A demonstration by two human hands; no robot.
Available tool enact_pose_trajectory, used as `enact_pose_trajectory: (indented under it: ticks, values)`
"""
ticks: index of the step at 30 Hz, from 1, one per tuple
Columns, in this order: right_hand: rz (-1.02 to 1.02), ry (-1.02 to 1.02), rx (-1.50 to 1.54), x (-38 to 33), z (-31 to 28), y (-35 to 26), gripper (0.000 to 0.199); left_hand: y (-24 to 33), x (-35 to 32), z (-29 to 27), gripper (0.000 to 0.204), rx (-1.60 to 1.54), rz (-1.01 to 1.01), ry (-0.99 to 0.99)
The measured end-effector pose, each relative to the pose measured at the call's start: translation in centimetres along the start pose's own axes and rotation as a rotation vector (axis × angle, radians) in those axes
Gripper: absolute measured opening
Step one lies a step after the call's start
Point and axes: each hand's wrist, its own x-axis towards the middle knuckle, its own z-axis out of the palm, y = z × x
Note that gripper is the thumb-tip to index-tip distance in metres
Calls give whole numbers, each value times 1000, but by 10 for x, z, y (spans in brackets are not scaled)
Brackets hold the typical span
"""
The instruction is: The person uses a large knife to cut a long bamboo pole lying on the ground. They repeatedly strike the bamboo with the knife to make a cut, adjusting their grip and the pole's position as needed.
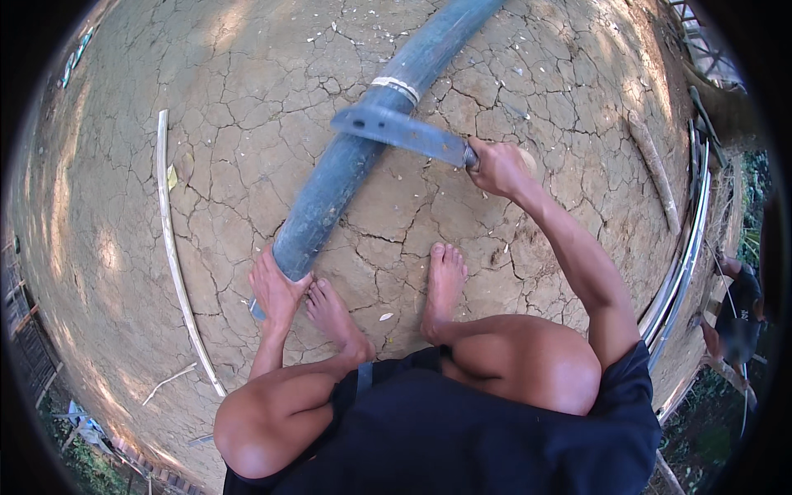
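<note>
Squatting barefoot on cracked earth ground (247, 165), left hand (277, 290) clasping the near end of a long bluish bamboo pole (346, 173) lying across it, right hand (495, 167) gripping a blade (400, 130) over the pole.

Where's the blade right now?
In the head view, the blade is upper centre, held in the right hand, lying across the green bamboo pole just below its pale node ring.

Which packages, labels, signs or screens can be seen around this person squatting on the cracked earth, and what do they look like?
None are in view.
Nearest to a label: a pale band wrapped round the blue-green pole, just above where the blade crosses it; no markings can be made out on it.
</note>
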Motion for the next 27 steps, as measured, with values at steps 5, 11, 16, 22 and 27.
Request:
enact_pose_trajectory:
  ticks: [5,11,16,22,27]
  values:
    - [257,91,149,0,6,-5,24,1,8,-4,93,-58,-55,-101]
    - [46,47,75,1,9,4,22,-8,22,-14,92,-149,-44,-165]
    - [-17,-73,43,-3,-4,-2,17,-5,18,-14,90,-147,-32,-166]
    - [311,56,233,18,-14,-9,17,1,14,-10,90,-142,-31,-141]
    - [-23,-23,14,-2,-10,-9,19,7,3,-8,93,-82,-29,-90]
